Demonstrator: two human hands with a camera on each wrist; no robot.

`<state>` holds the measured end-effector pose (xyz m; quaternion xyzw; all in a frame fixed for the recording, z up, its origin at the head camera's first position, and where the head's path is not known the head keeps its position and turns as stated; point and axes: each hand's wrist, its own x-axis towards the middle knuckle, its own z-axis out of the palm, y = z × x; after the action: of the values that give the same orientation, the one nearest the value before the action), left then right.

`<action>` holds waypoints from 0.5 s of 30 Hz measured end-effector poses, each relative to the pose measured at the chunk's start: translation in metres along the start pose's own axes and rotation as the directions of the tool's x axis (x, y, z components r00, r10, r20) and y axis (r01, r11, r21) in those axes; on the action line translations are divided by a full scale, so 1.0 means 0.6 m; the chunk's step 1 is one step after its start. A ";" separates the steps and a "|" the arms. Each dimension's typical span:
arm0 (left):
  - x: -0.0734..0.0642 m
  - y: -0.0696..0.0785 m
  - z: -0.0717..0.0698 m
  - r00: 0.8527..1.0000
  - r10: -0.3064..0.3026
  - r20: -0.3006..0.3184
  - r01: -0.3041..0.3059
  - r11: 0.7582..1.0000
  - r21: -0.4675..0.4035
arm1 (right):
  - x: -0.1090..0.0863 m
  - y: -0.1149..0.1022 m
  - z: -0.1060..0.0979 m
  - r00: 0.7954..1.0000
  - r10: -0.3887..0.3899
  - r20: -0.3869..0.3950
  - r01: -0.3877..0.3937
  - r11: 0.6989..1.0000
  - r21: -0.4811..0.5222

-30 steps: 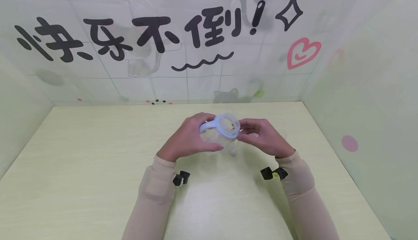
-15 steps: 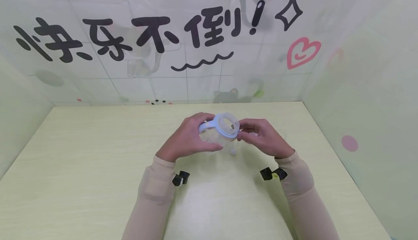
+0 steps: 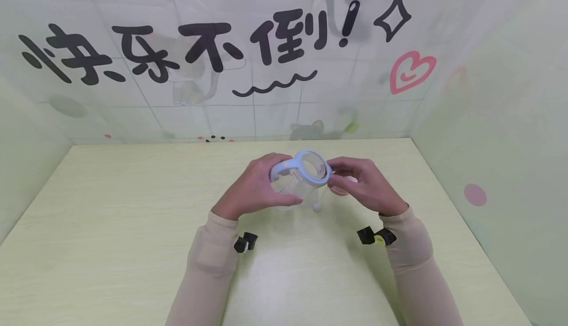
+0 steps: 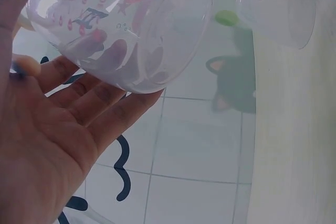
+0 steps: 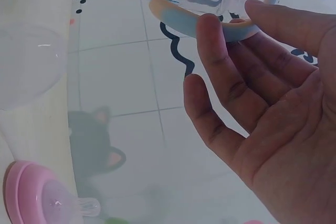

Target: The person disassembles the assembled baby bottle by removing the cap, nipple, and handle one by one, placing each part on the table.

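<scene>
My left hand [image 3: 255,188] grips the side of a clear baby bottle [image 3: 288,185], tilted with its open mouth to the upper right. Printed markings show on the bottle in the left wrist view. A pale blue two-handled ring [image 3: 290,164] sits around the bottle's mouth end. My right hand [image 3: 364,185] pinches the ring's right handle [image 5: 184,23] between thumb and fingers, the little finger loose. Below the right hand, a pink collar with a clear nipple [image 5: 34,195] lies on the table, mostly hidden by the hand in the head view.
A clear dome-shaped cap [image 5: 29,66] rests on the pale wooden table [image 3: 133,227]. A small white ball [image 3: 317,206] on a thin tube lies beneath the bottle. Glossy printed walls [image 3: 275,119] stand at the back and sides.
My right hand has moved slightly right and up, and the blue ring has slid toward the bottle's rim, which earlier stuck out past it. More of the pink collar shows. The left hand stays.
</scene>
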<state>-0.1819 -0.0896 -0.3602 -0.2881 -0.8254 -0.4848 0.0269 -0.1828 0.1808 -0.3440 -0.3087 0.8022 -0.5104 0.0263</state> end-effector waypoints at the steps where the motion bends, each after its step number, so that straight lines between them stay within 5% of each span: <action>1: 0.000 0.000 0.000 1.000 0.004 -0.001 -0.004 1.000 0.000 | 0.000 -0.001 -0.001 1.000 -0.011 -0.005 0.011 1.000 -0.004; 15: -0.001 0.001 0.001 1.000 -0.007 0.007 0.007 1.000 -0.023 | -0.009 -0.012 -0.012 0.988 -0.098 -0.119 0.097 0.995 -0.010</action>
<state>-0.1809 -0.0893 -0.3603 -0.2869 -0.8209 -0.4934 0.0192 -0.1777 0.1870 -0.3359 -0.3165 0.7873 -0.5270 -0.0471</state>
